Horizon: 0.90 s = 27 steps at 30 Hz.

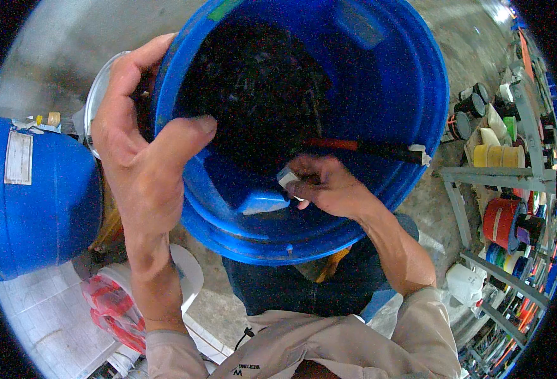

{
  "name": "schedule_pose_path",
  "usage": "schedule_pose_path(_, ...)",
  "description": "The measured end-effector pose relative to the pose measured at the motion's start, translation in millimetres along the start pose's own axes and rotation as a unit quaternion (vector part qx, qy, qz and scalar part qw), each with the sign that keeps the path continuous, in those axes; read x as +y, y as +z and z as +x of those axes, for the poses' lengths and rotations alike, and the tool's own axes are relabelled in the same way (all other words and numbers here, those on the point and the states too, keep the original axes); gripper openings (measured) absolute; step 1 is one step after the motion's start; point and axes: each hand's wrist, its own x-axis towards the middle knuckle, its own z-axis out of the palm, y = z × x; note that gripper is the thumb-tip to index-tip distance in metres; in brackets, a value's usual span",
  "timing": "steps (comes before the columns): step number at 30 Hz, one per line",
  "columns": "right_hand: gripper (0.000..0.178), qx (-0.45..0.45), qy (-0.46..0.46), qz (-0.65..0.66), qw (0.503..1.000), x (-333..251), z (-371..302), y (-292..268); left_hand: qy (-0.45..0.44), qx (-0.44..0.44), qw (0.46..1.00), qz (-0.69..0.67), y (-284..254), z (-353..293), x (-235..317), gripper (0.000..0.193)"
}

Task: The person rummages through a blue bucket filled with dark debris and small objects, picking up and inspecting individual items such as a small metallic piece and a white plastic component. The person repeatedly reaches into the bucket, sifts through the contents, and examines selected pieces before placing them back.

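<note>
A large blue plastic drum (427, 82) is tipped with its mouth toward me. My left hand (149, 139) is closed on its left rim, thumb over the edge and fingers outside. Inside the mouth, near the lower side, my right hand (332, 186) pinches a small grey-white piece (287, 178); its kind is not clear. Dark, crumpled scraps (259, 88) fill the shadowed inside, too dim to make out. Just above my right hand lies a tool with a black and orange-red handle (341, 145), reaching to the right rim. A light blue patch (263, 202) shows on the wall below.
Another blue drum (45, 208) with a white label stands at left. Below it are a white bucket (187, 271) and red-and-clear plastic wrap (114, 303). A grey metal rack (499, 180) on the right holds several spools, including a red one (503, 222). Black cans (471, 104) sit beyond.
</note>
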Motion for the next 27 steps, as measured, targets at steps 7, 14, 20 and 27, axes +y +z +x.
schedule_pose_path(7,0.02,0.063,-0.068,-0.078,0.993,7.4,2.5,3.9,0.026,-0.006,0.999,-0.018,-4.1,-0.3,-6.7,0.062)
schedule_pose_path(14,0.025,0.112,-0.117,-0.288,0.944,21.9,24.8,-7.9,0.083,-0.013,0.996,0.023,-4.6,1.4,-12.4,0.057)
schedule_pose_path(20,0.033,0.223,-0.008,-0.614,0.757,-16.6,101.4,-55.0,0.107,-0.005,0.992,-0.073,3.6,0.1,-19.2,0.053)
schedule_pose_path(27,0.033,0.15,0.026,-0.622,0.768,12.6,214.1,-57.3,0.108,-0.018,0.994,-0.02,0.4,-2.3,-16.8,0.057)
